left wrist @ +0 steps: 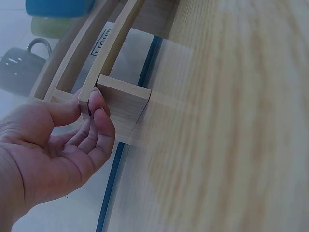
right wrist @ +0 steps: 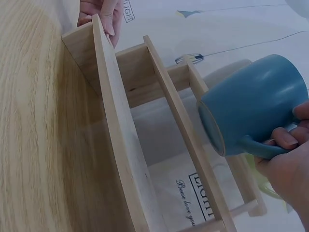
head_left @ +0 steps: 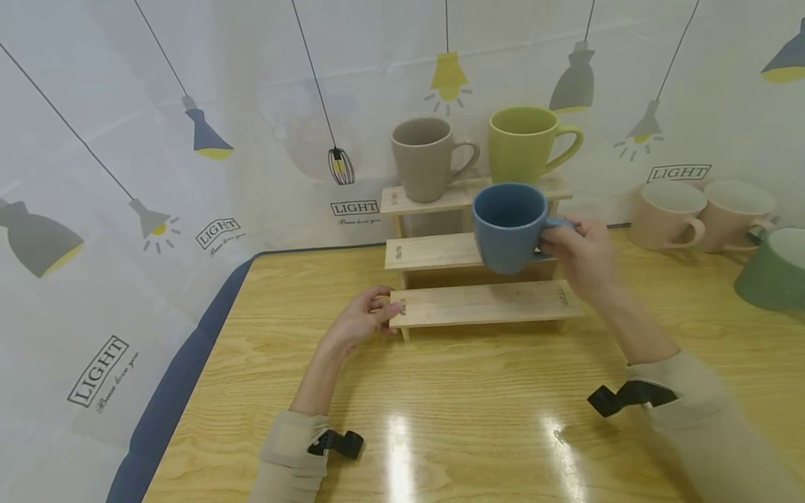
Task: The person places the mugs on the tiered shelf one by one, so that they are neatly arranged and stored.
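Note:
A blue mug (head_left: pixel 508 234) hangs in the air over the middle step of a three-step wooden rack (head_left: pixel 478 305). My right hand (head_left: pixel 581 258) grips it by the handle, and in the right wrist view its base shows above the rack's boards. At the rack's left end my left hand (head_left: pixel 363 318) pinches the lowest board between thumb and fingers, as the left wrist view shows up close. On the top step stand a grey-brown mug (head_left: pixel 423 164) and a yellow-green mug (head_left: pixel 518 143), both with handles pointing right.
Two pink mugs (head_left: pixel 666 216) and a green mug (head_left: pixel 773 272) stand at the table's right side. Behind the wooden table (head_left: pixel 478 405) hangs a white cloth (head_left: pixel 264 140) printed with lamps. A dark blue edge (head_left: pixel 182 363) runs along the table's left side.

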`<control>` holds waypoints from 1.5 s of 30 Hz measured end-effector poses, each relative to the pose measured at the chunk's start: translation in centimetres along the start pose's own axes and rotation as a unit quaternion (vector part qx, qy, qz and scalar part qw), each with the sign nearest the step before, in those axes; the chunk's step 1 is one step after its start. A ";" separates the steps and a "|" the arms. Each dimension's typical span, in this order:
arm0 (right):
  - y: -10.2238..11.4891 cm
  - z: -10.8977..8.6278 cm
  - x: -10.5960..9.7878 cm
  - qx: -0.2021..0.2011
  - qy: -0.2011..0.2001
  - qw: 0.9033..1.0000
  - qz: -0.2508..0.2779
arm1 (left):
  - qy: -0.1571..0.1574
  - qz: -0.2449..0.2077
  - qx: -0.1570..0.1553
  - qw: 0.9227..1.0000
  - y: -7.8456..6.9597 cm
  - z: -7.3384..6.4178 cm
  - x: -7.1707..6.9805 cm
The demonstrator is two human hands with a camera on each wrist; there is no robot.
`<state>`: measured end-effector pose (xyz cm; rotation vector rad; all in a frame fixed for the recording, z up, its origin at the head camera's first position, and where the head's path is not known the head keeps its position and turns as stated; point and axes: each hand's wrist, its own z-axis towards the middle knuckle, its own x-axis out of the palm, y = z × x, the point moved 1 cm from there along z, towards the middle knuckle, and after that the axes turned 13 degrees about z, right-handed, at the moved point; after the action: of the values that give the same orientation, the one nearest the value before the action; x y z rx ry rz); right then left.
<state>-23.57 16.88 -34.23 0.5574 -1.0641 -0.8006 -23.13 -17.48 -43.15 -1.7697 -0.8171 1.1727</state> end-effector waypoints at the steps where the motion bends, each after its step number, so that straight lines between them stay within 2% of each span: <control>1: -0.2 0.2 0.2 0.006 -0.001 1.000 -0.003 | -0.001 0.001 -0.002 1.000 0.0 0.0 0.0; 6: -1.5 1.1 1.1 0.025 0.002 1.000 -0.002 | 0.000 -0.002 -0.003 1.000 -0.1 0.0 0.0; 21: -5.3 3.6 2.6 0.027 0.050 0.998 0.019 | 0.003 -0.004 0.004 1.000 -0.1 0.0 0.0; 30: -6.6 4.6 2.8 0.057 0.081 0.995 0.021 | 0.010 -0.007 0.006 1.000 -0.2 -0.1 0.0; 45: -8.0 5.8 3.2 0.090 0.071 0.993 0.033 | 0.001 -0.011 -0.001 1.000 -0.1 0.0 0.0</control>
<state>-30.51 9.33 -36.13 0.7184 -1.0227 -0.6017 -23.15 -17.47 -43.05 -1.7596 -0.8337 1.1556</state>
